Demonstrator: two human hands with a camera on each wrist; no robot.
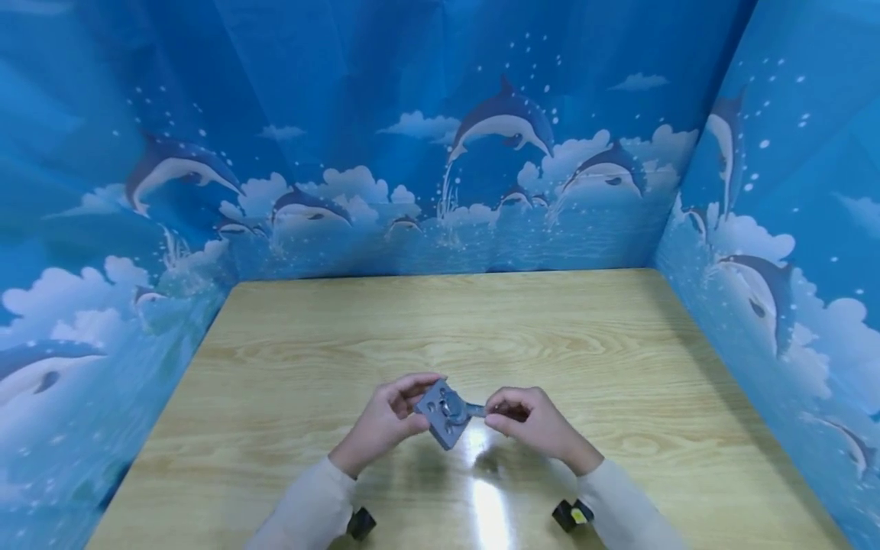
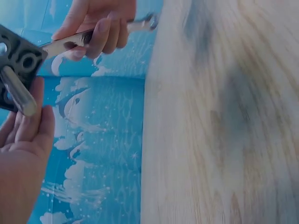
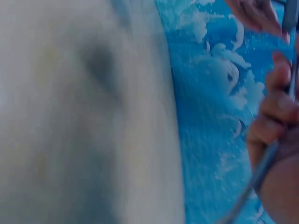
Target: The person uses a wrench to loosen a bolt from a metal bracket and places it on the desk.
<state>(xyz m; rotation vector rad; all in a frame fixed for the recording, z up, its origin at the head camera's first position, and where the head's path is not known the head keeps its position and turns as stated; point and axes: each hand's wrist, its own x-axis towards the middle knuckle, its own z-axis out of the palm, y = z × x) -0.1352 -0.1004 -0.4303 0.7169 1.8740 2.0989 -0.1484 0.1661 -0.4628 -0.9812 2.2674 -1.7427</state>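
My left hand (image 1: 390,416) grips a square grey plate (image 1: 448,437) with holes near its corners, holding it tilted above the table. A bolt (image 2: 19,92) sticks out of the plate on the side seen in the left wrist view. My right hand (image 1: 539,429) holds a metal wrench (image 1: 476,411) by its handle, with the fingers curled round it. The wrench's head lies against the middle of the plate, at what looks like a bolt head. Its far end (image 2: 150,22) juts out beyond the right hand. In the right wrist view the wrench handle (image 3: 254,179) crosses the palm.
Beneath both hands lies a wood-grain table (image 1: 330,344), with glare and shadows on its surface. Blue dolphin-print sheets (image 1: 385,99) stand along its back and sides. A small black device sits at the left wrist (image 1: 360,524) and another at the right wrist (image 1: 572,516).
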